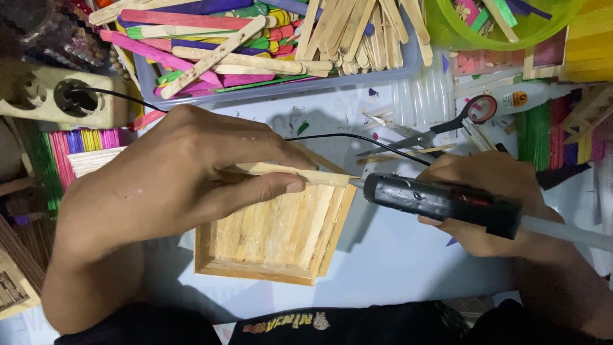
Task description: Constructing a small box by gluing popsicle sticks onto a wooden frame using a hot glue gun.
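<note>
My left hand (172,172) is closed on a plain stick (300,172), thumb under and fingers over, holding it along the top edge of the wooden box (274,236). My right hand (485,204) is wrapped tight around the glue gun (440,201), its nozzle touching the stick's end at the box's corner. The box stands on the white surface (396,262) with its floor and walls already joined, so I judge the body done; this rim stick is not yet fixed. Spare sticks fill the tray (281,86) behind, and scissors (434,128) lie near.
</note>
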